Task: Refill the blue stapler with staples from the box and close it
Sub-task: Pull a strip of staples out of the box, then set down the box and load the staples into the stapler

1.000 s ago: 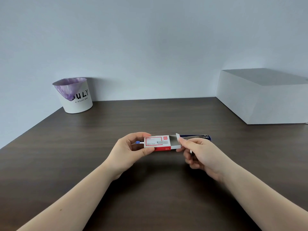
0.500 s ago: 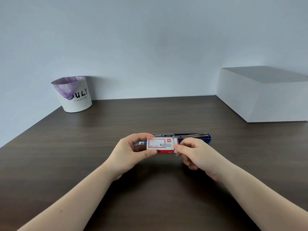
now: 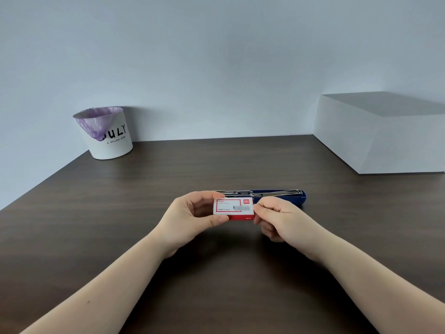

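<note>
The staple box [image 3: 233, 209], a small red-and-white cardboard sleeve, is held just above the dark table [image 3: 120, 225], near its middle and directly in front of the blue stapler [image 3: 277, 196]. The left hand [image 3: 190, 219] pinches the box's left end between thumb below and fingers above, while the right hand [image 3: 280, 216] has its fingertips pressed to the box's right end, the other fingers curled under; whether it grips a strip of staples there cannot be told. The box looks light and thin-walled, so it would likely dent under a hard squeeze; holding it by the short ends or the long edges seems safest. Any staple strip inside would be stiff but brittle, apt to snap if bent, and best lifted by its sides. The stapler lies flat and opened out, its metal channel facing up along the blue body, which looks rigid and heavy enough to stay put. The table's edges are well away from the work. A white bin [image 3: 106, 133] with a purple liner stands far back on the left, and a large white block [image 3: 380, 136] far back on the right, leaving wide open room around the hands.
</note>
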